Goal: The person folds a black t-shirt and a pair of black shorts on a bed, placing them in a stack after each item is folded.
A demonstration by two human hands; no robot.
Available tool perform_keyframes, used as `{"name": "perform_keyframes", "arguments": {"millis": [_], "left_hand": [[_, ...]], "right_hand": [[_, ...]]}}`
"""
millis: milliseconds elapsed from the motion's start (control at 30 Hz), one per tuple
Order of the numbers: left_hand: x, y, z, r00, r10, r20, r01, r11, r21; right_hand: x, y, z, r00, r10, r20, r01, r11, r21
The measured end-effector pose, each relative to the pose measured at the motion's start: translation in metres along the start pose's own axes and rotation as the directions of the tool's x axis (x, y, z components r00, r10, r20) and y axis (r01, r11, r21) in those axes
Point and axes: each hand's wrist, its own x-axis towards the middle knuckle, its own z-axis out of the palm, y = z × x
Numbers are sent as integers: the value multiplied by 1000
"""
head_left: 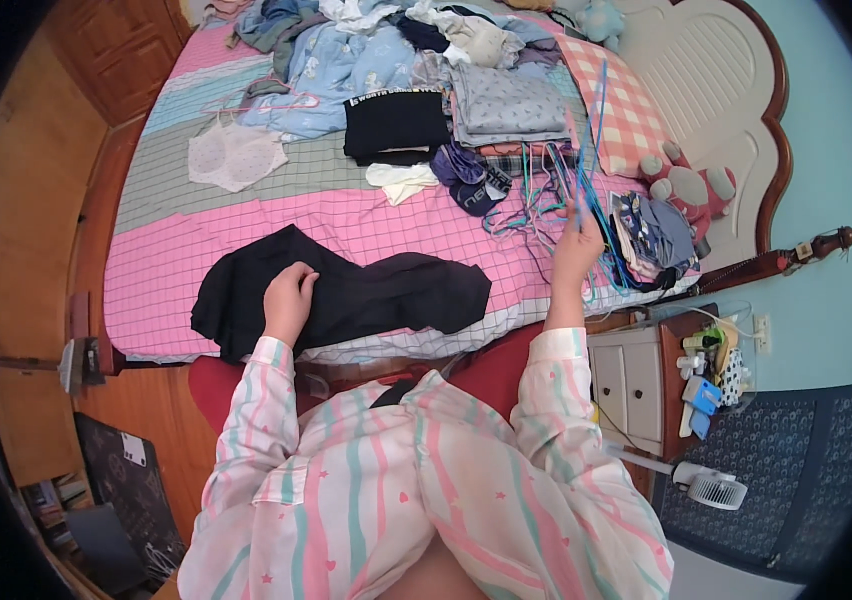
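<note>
A black garment (386,290), long like folded trousers, lies crumpled across the near edge of the bed. My left hand (291,295) is on its left part, fingers curled together against the cloth. Raised over the right side of the bed, my right hand (578,245) is closed around a thin blue clothes hanger (601,110) that points up and away. Just left of that hand is a tangle of blue, green and pink hangers (536,215). Folded dark clothes (654,240) sit right of it.
Folded clothes, including a black top (396,122) and a grey patterned stack (508,103), stand mid-bed. Left of them lies a white bra (236,155). Loose laundry (346,60) covers the far end. A checked pillow (611,105) leans on the headboard; a white cabinet (631,385) stands near right.
</note>
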Motion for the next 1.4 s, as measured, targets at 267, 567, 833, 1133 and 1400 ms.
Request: {"name": "perform_keyframes", "arguments": {"millis": [267, 567, 833, 1133, 1400], "left_hand": [[6, 23, -2, 1000, 3, 15, -2, 996, -87], [6, 19, 8, 993, -101, 60, 115, 932, -343], [12, 25, 4, 994, -81, 73, 106, 876, -471], [13, 33, -14, 988, -143, 55, 148, 797, -586], [6, 43, -35, 987, -15, 160, 125, 696, -707]], "right_hand": [[3, 137, 24, 941, -157, 301, 287, 840, -461], [-23, 149, 48, 918, -239, 316, 395, 622, -676], [-10, 166, 36, 942, 78, 327, 153, 767, -623], [-58, 64, 67, 890, -27, 454, 174, 943, -285], [-140, -41, 110, 527, -232, 818, 211, 968, 138]]}}
